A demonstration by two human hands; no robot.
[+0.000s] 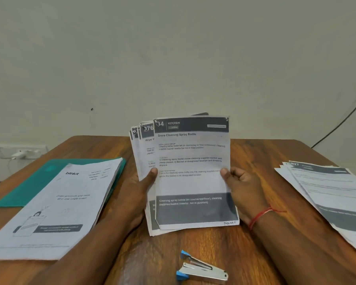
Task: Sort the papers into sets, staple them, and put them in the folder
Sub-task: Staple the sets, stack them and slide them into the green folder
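I hold a fanned stack of printed papers (191, 182) upright over the middle of the wooden table. The front sheet reads "Store Cleaning Spray Bottle". My left hand (139, 192) grips the stack's left side, thumb on the front. My right hand (242, 188) grips the front sheet's right edge, thumb on its face. A small blue and silver stapler (200, 268) lies on the table just below the papers. A teal folder (35, 182) lies at the left under a stack of white sheets (56, 210). Another spread pile of printed papers (333, 200) lies at the right.
The wooden table (251, 153) ends at a pale wall behind. A wall socket with a plugged white charger (19, 154) sits low at the left. A dark cable (341, 122) hangs along the wall at the right.
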